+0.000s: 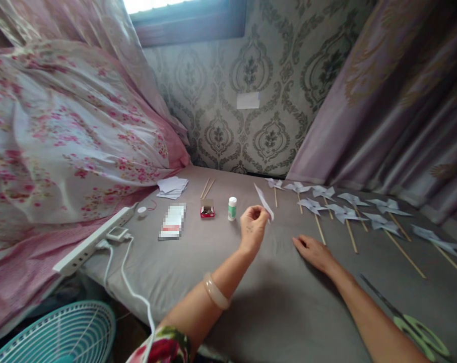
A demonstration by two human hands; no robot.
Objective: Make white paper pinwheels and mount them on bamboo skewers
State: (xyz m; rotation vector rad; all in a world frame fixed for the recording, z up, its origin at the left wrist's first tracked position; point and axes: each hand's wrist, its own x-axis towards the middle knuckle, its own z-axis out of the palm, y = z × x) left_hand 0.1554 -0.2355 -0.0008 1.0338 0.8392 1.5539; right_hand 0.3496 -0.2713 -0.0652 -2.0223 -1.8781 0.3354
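Note:
My left hand (254,229) is raised over the grey cloth, its fingers pinched on a white piece of paper (264,203) seen nearly edge-on. My right hand (313,252) rests low over the cloth, fingers curled together; whatever they hold, if anything, is hidden. To its right lie several paper pinwheels (345,214) on wooden sticks. Left of my left hand stands a small white bottle with a green label (232,209). Beside that sits an open little red box (207,210) with small dark pieces inside.
White paper sheets (171,187) and two wooden sticks (207,188) lie at the back. A phone (172,222) and a white power strip (94,239) with cables are on the left. Green-handled scissors (417,330) lie at front right. A teal fan (62,335) stands at lower left.

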